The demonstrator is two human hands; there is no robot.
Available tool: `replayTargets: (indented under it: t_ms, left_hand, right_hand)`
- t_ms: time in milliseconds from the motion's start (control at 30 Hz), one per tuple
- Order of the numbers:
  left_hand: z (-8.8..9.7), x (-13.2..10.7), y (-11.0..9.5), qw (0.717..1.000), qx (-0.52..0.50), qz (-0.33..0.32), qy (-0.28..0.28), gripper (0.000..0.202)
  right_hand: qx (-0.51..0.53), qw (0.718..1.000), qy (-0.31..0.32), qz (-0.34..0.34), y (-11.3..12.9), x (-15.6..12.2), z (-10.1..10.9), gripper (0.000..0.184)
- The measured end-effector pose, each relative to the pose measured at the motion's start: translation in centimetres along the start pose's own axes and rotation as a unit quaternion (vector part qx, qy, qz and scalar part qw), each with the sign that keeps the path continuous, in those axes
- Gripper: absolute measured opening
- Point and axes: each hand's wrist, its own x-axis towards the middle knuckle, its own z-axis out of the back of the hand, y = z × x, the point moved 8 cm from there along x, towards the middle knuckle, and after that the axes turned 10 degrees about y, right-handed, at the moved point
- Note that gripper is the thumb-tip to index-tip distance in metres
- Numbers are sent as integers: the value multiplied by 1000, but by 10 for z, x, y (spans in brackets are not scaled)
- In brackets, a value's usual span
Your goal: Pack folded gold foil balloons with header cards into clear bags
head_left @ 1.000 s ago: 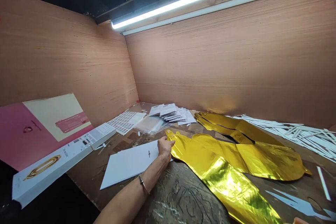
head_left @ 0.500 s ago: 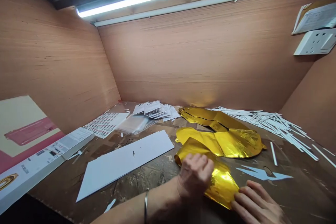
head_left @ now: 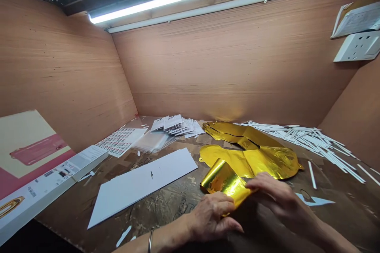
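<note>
A gold foil balloon [head_left: 221,178], folded into a smaller piece with a rounded bend at its left, lies in front of me. My left hand [head_left: 212,213] grips its near edge, fingers on the foil and thumb held lower. At the balloon's right end, the fingers of my right hand [head_left: 282,195] close on the foil; some fingertips are hidden. Just behind lies a flat gold foil balloon [head_left: 267,162], with a pile of more gold foil balloons [head_left: 234,132] farther back.
White sticks [head_left: 308,138] are heaped at the back right. A white cutout sheet [head_left: 317,201] lies partly behind my right hand. To the left are a white card [head_left: 142,185], a sticker sheet [head_left: 120,142], clear bags [head_left: 151,140], printed cards [head_left: 175,122] and an open box [head_left: 50,182].
My left hand has opened from a fist and come down to the balloon's near edge. The right hand has moved up and left with the balloon's right end, which is folded shorter.
</note>
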Motion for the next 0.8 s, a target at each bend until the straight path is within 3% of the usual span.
replayTargets:
  t_ms: [67,167,267,333,467,633,700,800]
  left_hand:
    - [2,-6,5,1000,-17,18,10,30]
    - [0,-11,11,999,-18,25,34,31]
    - [-4,-13,16,998,-13,15,51,29]
    - [-8,-14,18,998,-3,13,57,28]
    - [-28,-16,14,993,89,-29,66,30]
    - [-51,-22,6,961,265,-75,-18,33]
    - [-51,-24,4,957,272,-88,-38,32]
    - [-30,-28,-7,952,259,-127,-103,40]
  right_hand:
    - [45,997,55,-4,-4,35,-7,22]
    - [160,973,165,-22,-13,82,-40,24]
    - [260,927,263,-59,-25,102,-88,23]
    - [287,909,293,-75,-35,103,-112,21]
    - [315,899,285,-107,-52,97,-134,22]
    - [280,920,257,-96,-58,101,-131,18]
    - [246,936,237,-84,-57,105,-127,17]
    - [197,955,210,-64,-54,110,-122,21]
